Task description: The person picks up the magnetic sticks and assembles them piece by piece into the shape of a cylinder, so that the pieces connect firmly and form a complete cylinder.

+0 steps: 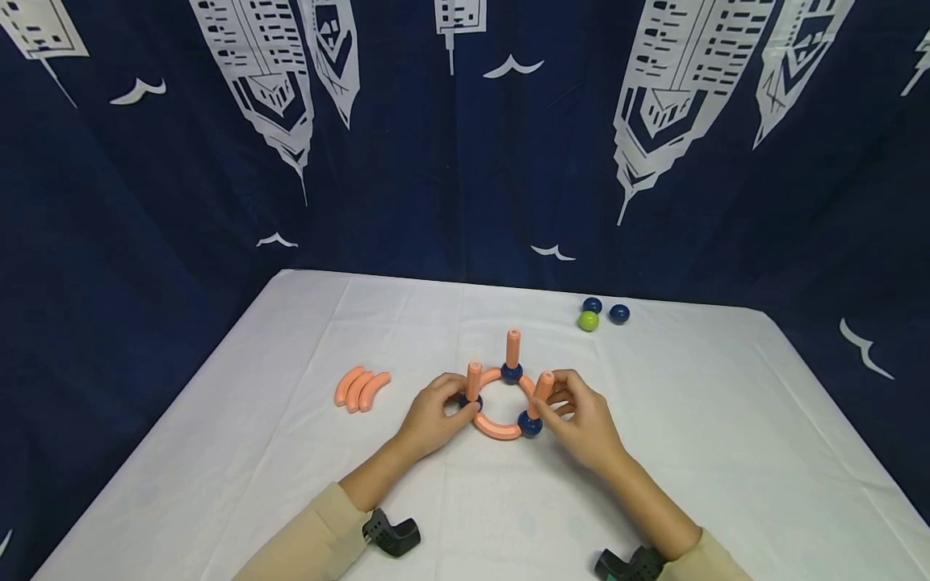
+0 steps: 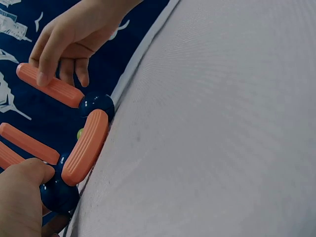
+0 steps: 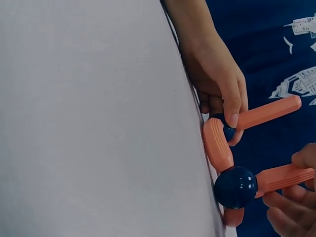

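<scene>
Rod (image 1: 540,393) in right grip (image 1: 585,424), ball (image 2: 60,196) seemingly in left grip (image 1: 434,416)

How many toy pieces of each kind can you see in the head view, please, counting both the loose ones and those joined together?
Blue balls: 5
Green ball: 1
Straight orange sticks: 3
Curved orange pieces: 6
Total: 15

A faintly creased white tblcloth (image 1: 697,420) lies spread — behind it hangs a navy curtain (image 1: 429,186) w/ upside-down bldg. prints (image 1: 693,48), white bird shapes (image 1: 134,94) betw. & below.
</scene>
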Motion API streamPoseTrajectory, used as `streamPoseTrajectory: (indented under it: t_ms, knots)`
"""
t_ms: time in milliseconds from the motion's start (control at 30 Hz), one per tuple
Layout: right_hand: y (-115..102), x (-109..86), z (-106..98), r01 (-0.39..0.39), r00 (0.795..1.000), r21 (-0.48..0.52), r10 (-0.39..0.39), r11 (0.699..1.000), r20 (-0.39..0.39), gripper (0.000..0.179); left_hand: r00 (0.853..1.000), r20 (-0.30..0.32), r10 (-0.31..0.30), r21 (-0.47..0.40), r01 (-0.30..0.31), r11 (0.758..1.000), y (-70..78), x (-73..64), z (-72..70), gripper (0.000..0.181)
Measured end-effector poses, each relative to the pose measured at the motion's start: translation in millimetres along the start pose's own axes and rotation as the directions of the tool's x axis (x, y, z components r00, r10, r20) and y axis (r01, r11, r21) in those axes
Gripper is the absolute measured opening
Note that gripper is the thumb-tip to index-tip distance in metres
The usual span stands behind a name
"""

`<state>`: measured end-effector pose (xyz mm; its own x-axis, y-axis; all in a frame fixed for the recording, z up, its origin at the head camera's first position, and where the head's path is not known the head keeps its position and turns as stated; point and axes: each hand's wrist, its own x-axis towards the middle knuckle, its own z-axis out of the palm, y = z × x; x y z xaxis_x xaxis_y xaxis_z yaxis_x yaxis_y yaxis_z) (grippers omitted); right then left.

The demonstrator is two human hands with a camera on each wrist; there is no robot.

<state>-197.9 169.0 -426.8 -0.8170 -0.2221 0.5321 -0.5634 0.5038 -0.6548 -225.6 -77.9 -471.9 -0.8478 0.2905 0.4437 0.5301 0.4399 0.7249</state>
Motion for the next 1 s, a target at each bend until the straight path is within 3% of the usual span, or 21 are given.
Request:
streamPoseTrajectory:
  t_ms: [100, 200, 300, 400, 567, 833, 1000]
  knots:
    - [5.6, -0.5, 0.0, 0.035, 0.999, -0.015, -0.035, 0.999, 0.014, 0.037, 1.000, 0.004, 0.001, 0.005, -0.001, 1.000, -0.1, 0.0, -1.0, 0.025]
    - [10.8, 3.1, -1.1, 0.046, 0.999, 0.016, -0.045, 0.999, -0.021, 0.028, 1.000, -0.004, 0.016, 0.004, -0.016, 1.000, -0.5, 0.2, -1.8, 0.025]
    - [17.4, 9.2, -1.3, -0.036, 0.996, 0.082, 0.043, 0.996, -0.079, 0.016, 1.000, -0.009, 0.027, -0.004, -0.027, 1.000, -0.7, 0.8, -2.0, 0.024]
    - [25.2, 14.3, 1.1, -0.165, 0.980, 0.111, 0.176, 0.980, -0.096, 0.021, 1.000, -0.005, 0.025, -0.014, -0.025, 1.000, -0.4, 0.8, -1.8, 0.024]
    - [40.3, 20.6, 11.1, -0.272, 0.960, 0.109, 0.277, 0.956, -0.033, 0.017, 1.000, -0.002, 0.021, -0.019, -0.021, 1.000, -0.3, 0.9, -0.8, 0.024]
    - [47.2, 35.5, 31.0, -0.294, 0.955, 0.126, 0.286, 0.947, 0.079, 0.037, 1.000, 0.005, 0.019, -0.023, -0.018, 1.000, 0.5, 0.7, -0.7, 0.022]
    - [45.6, 44.0, 40.9, -0.294, 0.955, 0.094, 0.287, 0.951, 0.079, 0.041, 1.000, 0.007, 0.010, -0.027, -0.010, 1.000, 2.9, 0.5, -1.8, 0.023]
